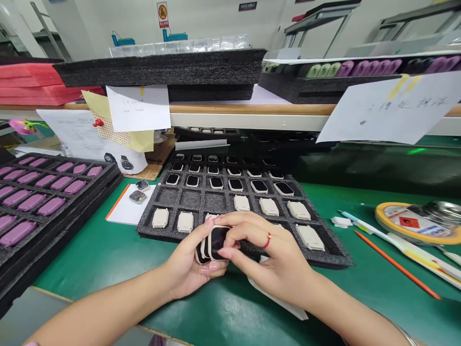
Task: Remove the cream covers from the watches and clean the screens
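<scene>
My left hand is closed around a small stack of beige smartwatch bodies, the front one showing its black screen. My right hand, with a red ring, pinches the same front watch body from the right and above. Both hands hover over the near edge of a black foam tray whose pockets hold several more watch bodies, some screen up at the back, some beige back up at the front.
A foam tray of purple watch bodies lies at the left. A white card with two watch parts sits beside the middle tray. An orange pencil, pens and a round tin lie at the right. A shelf overhead carries more foam trays and paper notes.
</scene>
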A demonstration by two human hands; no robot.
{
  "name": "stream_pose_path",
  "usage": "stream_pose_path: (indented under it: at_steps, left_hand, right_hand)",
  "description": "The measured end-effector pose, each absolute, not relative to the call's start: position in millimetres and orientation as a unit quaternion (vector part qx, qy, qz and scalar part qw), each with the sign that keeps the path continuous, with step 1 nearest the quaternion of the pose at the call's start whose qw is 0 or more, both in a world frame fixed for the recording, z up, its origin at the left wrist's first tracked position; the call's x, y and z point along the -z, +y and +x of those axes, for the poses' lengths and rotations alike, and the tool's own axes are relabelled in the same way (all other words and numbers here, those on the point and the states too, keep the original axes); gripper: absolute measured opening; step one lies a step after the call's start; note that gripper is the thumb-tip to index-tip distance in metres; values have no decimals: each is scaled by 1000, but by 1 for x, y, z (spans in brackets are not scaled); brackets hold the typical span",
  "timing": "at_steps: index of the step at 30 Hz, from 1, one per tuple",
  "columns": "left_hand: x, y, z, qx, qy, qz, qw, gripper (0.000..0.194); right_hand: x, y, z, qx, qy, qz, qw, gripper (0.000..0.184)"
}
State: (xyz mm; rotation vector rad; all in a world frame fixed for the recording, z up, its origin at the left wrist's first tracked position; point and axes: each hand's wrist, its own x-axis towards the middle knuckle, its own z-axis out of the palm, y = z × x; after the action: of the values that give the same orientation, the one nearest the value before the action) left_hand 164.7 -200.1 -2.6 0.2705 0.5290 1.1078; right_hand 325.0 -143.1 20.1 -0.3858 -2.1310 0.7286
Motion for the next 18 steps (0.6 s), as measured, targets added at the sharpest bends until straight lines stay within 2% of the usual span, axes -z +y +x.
stream_pose_path:
  at_steps: [5,9,13,16,18]
  left_hand:
    - [4,-202,162,-489,240,140,827,42]
    - [4,-204,160,-480,223,151,835,44]
    - [2,-204,159,-476,214,165,837,47]
    - [1,-204,159,-480,213,176,832,48]
    - [1,-204,159,-481,211,181,832,47]
  right_hand:
    - [-31,-137,330,-398,-686,-259,551,17]
    - [-38,-135,338,-439,-610,-281,597,17]
    - [-41,-137,342,-390,-652,-264,595,19]
    - [-39,-136,344,-330,-694,-244,591,13]
    - [-36,-134,346,-293,-718,-228,589,16]
